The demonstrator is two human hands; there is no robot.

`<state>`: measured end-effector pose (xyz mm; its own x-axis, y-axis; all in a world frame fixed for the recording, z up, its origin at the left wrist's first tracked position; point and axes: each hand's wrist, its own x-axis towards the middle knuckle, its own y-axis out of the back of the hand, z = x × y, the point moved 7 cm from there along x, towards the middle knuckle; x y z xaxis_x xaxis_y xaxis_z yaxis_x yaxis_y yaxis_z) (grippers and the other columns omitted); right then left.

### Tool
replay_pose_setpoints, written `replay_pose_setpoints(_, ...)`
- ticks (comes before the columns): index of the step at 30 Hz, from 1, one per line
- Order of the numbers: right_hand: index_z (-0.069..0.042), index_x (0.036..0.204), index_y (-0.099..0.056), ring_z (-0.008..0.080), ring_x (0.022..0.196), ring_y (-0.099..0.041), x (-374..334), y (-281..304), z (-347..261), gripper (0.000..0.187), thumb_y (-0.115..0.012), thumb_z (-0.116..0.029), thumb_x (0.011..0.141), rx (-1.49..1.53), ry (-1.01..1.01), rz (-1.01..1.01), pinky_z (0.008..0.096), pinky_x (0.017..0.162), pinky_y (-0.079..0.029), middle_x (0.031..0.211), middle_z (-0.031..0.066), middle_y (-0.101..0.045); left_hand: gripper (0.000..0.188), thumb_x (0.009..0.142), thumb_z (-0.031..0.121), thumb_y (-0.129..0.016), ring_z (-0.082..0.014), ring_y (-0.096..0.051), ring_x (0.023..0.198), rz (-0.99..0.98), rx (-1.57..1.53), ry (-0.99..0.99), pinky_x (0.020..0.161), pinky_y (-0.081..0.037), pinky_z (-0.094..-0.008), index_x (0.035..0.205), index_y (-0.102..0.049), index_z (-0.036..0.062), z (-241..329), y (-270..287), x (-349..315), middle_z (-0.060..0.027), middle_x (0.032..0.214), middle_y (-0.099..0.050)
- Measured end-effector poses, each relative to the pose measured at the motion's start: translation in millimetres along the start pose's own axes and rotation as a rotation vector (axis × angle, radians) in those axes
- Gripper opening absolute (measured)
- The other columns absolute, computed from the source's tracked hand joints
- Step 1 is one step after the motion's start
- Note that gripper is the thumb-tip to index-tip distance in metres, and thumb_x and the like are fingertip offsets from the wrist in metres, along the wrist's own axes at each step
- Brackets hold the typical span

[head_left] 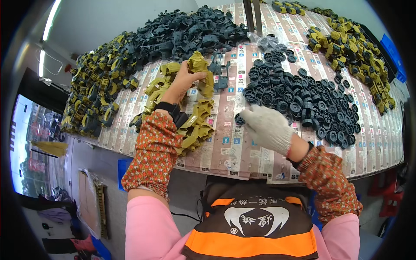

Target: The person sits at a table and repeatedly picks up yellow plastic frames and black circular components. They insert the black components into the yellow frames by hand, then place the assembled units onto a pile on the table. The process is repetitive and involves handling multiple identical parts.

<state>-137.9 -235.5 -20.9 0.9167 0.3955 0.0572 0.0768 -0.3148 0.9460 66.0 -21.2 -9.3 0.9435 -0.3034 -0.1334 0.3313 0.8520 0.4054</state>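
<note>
My bare left hand (pixel 185 81), with a dark band on the wrist, is closed on a yellow plastic toy car body (pixel 198 64) at the far end of a row of yellow shells (pixel 193 134). Just right of it lies a dark grey toy chassis part (pixel 219 73). My right hand (pixel 269 129) wears a white knit glove, its fingers curled together. A black toy wheel (pixel 239 119) shows at those fingertips, left of a spread heap of black wheels (pixel 299 95). The glove hides part of the grip.
Dark grey parts (pixel 186 37) are piled at the back. Yellow-and-black assembled toy cars (pixel 93 91) heap along the left, and more (pixel 353 52) along the right. A clear plastic bag (pixel 268 42) lies behind the wheels. Dark upright posts (pixel 253 17) stand at the back.
</note>
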Motion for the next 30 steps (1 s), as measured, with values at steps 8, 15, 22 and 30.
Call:
replay_pose_setpoints(8, -0.002, 0.110, -0.069, 0.0345, 0.106, -0.072, 27, -20, -17, 0.030, -0.076, -0.009, 0.082, -0.239, 0.052, -0.046, 0.0444, 0.084, -0.062, 0.113, 0.0178, -0.069, 0.046, 0.105, 0.031, -0.067, -0.0268, -0.069, 0.119, -0.089, -0.613, -0.296, 0.106, -0.056, -0.0484, 0.142, -0.056, 0.0060, 45, 38, -61, -0.0114, 0.129, -0.069)
replay_pose_setpoints(15, -0.002, 0.099, -0.067, 0.0385, 0.094, -0.074, 11, -25, -2, 0.015, -0.069, -0.008, 0.086, 0.055, 0.068, 0.028, 0.0491, 0.081, -0.060, 0.095, 0.0228, -0.072, 0.047, 0.106, 0.034, -0.062, -0.0308, -0.069, 0.113, -0.331, -0.880, -0.210, 0.098, -0.059, -0.0534, 0.142, -0.054, 0.0046, 43, -22, -162, -0.0111, 0.124, -0.063)
replay_pose_setpoints(22, -0.002, 0.119, -0.071, 0.0216, 0.079, -0.073, -31, -10, 11, 0.025, -0.066, -0.015, 0.098, 0.906, -0.262, 0.024, 0.0379, 0.073, -0.059, 0.089, 0.0124, -0.072, 0.063, 0.105, 0.052, -0.066, -0.0272, -0.069, 0.113, -0.324, -1.106, 0.083, 0.096, -0.061, -0.0464, 0.146, -0.046, 0.0085, -15, -120, -208, -0.0095, 0.122, -0.064)
replay_pose_setpoints(30, -0.003, 0.124, -0.069, 0.0124, 0.077, -0.069, -58, 10, 7, 0.026, -0.067, -0.007, 0.099, 1.060, -0.346, 0.341, 0.0309, 0.070, -0.057, 0.091, 0.0082, -0.072, 0.083, 0.096, 0.014, -0.082, -0.0236, -0.065, 0.121, -0.224, -1.137, 0.103, 0.103, -0.058, -0.0436, 0.157, -0.027, 0.0211, -15, -171, -221, -0.0105, 0.134, -0.058)
